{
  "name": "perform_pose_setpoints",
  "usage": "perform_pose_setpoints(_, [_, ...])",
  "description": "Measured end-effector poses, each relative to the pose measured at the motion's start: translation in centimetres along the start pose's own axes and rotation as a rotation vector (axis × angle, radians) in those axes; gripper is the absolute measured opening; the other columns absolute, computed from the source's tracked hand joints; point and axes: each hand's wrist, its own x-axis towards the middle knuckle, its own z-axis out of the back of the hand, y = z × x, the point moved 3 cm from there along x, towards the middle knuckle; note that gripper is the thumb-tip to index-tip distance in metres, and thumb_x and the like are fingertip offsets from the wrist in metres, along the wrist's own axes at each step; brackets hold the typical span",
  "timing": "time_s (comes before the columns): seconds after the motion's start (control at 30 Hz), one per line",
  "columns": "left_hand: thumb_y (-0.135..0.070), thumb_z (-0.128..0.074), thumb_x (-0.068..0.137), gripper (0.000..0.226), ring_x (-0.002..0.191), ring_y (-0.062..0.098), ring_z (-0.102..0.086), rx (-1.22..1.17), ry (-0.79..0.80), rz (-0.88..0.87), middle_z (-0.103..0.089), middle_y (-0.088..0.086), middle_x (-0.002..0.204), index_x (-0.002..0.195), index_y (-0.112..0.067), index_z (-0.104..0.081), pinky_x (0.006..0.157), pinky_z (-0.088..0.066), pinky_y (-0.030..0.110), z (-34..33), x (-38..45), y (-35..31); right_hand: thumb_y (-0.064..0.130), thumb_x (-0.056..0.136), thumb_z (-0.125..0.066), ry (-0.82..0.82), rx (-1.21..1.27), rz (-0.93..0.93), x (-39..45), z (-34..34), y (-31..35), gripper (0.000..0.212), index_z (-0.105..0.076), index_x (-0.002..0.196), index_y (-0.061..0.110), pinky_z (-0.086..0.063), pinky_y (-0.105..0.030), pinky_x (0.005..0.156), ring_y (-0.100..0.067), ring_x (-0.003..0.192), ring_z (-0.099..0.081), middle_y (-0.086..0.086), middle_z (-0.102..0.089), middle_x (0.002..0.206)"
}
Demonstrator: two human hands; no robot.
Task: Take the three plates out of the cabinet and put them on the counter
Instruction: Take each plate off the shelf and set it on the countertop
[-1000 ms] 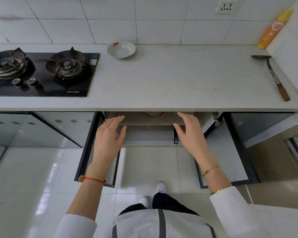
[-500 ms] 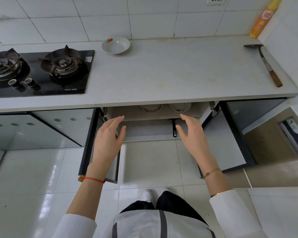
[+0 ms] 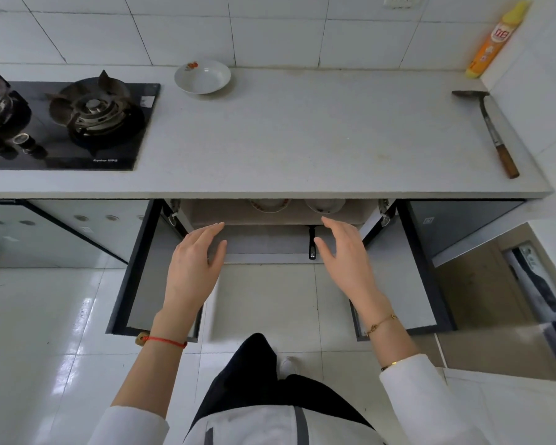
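Observation:
One white plate (image 3: pixel 203 77) with a red mark on its rim sits on the grey counter (image 3: pixel 302 133) near the back wall. Under the counter the cabinet (image 3: pixel 212 211) stands with both doors swung out. Two plates show on its upper shelf, one with a red-patterned rim (image 3: pixel 269 205) and a plain white one (image 3: pixel 324 205); the counter edge hides most of each. My left hand (image 3: pixel 195 268) and my right hand (image 3: pixel 344 258) hover in front of the opening, fingers straight, holding nothing.
A black two-burner gas stove (image 3: pixel 68 123) fills the counter's left end. A spatula with a wooden handle (image 3: pixel 491 130) lies at the right, with a yellow bottle (image 3: pixel 495 40) in the corner. The open doors (image 3: pixel 135 268) (image 3: pixel 427 271) flank my hands.
Both hands stay open before the cabinet. The view has tilted down slightly, so more of the two shelf plates shows than one second ago.

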Motion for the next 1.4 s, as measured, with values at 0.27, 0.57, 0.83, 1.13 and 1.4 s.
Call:
perform_pose_setpoints(0.27, [-0.019, -0.056, 0.096, 0.036, 0.118, 0.021, -0.057, -0.001, 0.025, 0.071, -0.064, 0.004, 0.125, 0.131, -0.014, -0.058, 0.094, -0.044, 0.027, -6.1, 2.8, 3.0, 0.029, 0.097, -0.05, 0.076, -0.013, -0.024, 4.0, -5.6, -4.2, 0.044, -0.045, 0.138, 0.012, -0.03, -0.026, 0.107, -0.019, 0.132, -0.039, -0.005, -0.052, 0.136])
perform_pose_setpoints(0.57, [-0.019, -0.055, 0.096, 0.036, 0.116, 0.021, -0.059, 0.033, 0.038, 0.039, -0.065, 0.004, 0.125, 0.131, -0.012, -0.058, 0.096, -0.044, 0.026, -18.8, 7.7, 11.6, 0.028, 0.097, -0.05, 0.083, -0.009, -0.035, 9.8, -17.6, -12.8, 0.042, -0.048, 0.135, 0.011, -0.032, -0.027, 0.105, -0.02, 0.13, -0.042, -0.004, -0.053, 0.135])
perform_pose_setpoints(0.83, [-0.023, -0.052, 0.097, 0.036, 0.124, 0.019, -0.054, 0.009, -0.031, 0.039, -0.062, 0.001, 0.129, 0.133, -0.017, -0.056, 0.1, -0.043, 0.029, -32.4, 12.5, 19.6, 0.031, 0.097, -0.05, 0.018, -0.01, 0.025, 15.9, -29.2, -21.9, 0.044, -0.045, 0.138, 0.014, -0.033, -0.026, 0.103, -0.02, 0.128, -0.043, -0.003, -0.053, 0.134])
perform_pose_setpoints(1.13, [-0.02, -0.055, 0.096, 0.036, 0.12, 0.025, -0.058, 0.001, -0.186, -0.047, -0.064, 0.011, 0.125, 0.13, -0.007, -0.058, 0.098, -0.044, 0.029, -41.7, 16.1, 24.9, 0.032, 0.097, -0.05, -0.115, 0.009, 0.095, 20.3, -36.4, -29.1, 0.045, -0.046, 0.137, 0.013, -0.032, -0.029, 0.105, -0.022, 0.131, -0.04, -0.006, -0.052, 0.136])
perform_pose_setpoints(1.4, [-0.022, -0.056, 0.095, 0.035, 0.116, 0.026, -0.062, -0.019, -0.217, -0.04, -0.065, 0.012, 0.126, 0.125, -0.004, -0.062, 0.099, -0.044, 0.029, -43.7, 19.7, 27.1, 0.03, 0.095, -0.054, -0.142, 0.063, 0.114, 24.7, -38.5, -30.7, 0.044, -0.05, 0.132, 0.007, -0.038, -0.036, 0.102, -0.031, 0.124, -0.049, -0.015, -0.057, 0.129])
